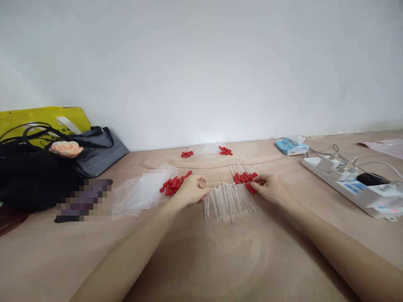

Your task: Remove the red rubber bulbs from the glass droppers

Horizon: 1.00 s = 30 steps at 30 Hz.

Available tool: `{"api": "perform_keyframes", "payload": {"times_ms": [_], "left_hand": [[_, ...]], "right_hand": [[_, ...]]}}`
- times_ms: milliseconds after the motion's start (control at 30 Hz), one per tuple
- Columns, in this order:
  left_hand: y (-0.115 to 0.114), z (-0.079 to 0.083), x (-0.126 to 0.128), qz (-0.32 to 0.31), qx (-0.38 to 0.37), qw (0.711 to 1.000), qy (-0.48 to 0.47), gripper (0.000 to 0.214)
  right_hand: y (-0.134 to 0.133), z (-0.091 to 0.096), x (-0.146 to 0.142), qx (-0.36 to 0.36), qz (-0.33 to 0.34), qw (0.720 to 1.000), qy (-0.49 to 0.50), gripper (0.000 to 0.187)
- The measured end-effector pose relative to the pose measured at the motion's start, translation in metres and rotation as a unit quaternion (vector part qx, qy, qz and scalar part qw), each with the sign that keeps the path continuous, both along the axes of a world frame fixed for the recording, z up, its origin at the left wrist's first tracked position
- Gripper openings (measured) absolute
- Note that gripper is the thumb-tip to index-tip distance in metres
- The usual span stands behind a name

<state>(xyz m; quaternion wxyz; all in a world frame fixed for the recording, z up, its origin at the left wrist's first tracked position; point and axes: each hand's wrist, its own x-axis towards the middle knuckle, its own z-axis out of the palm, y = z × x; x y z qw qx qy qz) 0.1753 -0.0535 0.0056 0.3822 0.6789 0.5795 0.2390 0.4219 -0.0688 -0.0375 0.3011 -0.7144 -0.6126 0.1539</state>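
Observation:
A row of clear thin droppers (pixel 228 201) lies side by side on the tan table (pixel 201 260), some with red rubber bulbs (pixel 244 177) at their far ends. My left hand (pixel 192 189) is curled in a loose fist at the row's left end, touching the tubes; what it holds I cannot make out. My right hand (pixel 269 186) pinches a red bulb at the row's right end. A pile of loose red bulbs (pixel 173 183) lies just left of my left hand.
Clear zip bags (pixel 143 191) lie left of the bulbs. Dark bags (pixel 40 167) and a yellow bag (pixel 37 119) fill the left. More droppers with red bulbs (pixel 209 152) rest near the wall. A white power strip (pixel 355 186) and tissue pack (pixel 291 145) sit right.

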Motion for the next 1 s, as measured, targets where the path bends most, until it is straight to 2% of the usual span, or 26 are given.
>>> {"api": "perform_keyframes", "payload": {"times_ms": [200, 367, 533, 633, 733, 800, 867, 1000], "left_hand": [[0.001, -0.009, 0.008, -0.03, 0.039, 0.994, 0.096, 0.021], [0.005, -0.012, 0.008, -0.029, 0.037, 0.994, 0.101, 0.023], [0.004, -0.01, 0.008, -0.021, 0.03, 0.995, 0.094, 0.027], [0.001, -0.014, 0.005, 0.003, 0.112, 0.989, 0.091, 0.024], [-0.008, -0.024, -0.006, 0.035, 0.242, 0.964, 0.103, 0.019], [-0.016, -0.032, -0.015, 0.032, 0.28, 0.953, 0.108, 0.017], [-0.022, -0.039, -0.024, 0.019, 0.274, 0.955, 0.107, 0.015], [-0.026, -0.046, -0.034, 0.02, 0.211, 0.974, 0.076, 0.01]], "right_hand": [[-0.004, 0.003, -0.001, -0.021, 0.031, 0.999, -0.025, 0.012], [-0.007, 0.002, -0.004, -0.024, 0.034, 0.996, -0.082, 0.011], [-0.006, -0.002, -0.004, -0.033, 0.025, 0.996, -0.076, 0.021], [-0.005, -0.003, -0.001, -0.034, 0.008, 0.998, -0.06, 0.024], [-0.003, 0.0, 0.002, -0.018, -0.013, 0.997, -0.07, 0.02], [0.001, 0.005, 0.001, -0.007, -0.019, 0.996, -0.088, 0.016], [0.006, 0.01, -0.004, 0.002, -0.012, 0.993, -0.117, 0.017], [0.019, 0.02, -0.024, -0.01, 0.026, 0.979, -0.201, 0.026]]}}
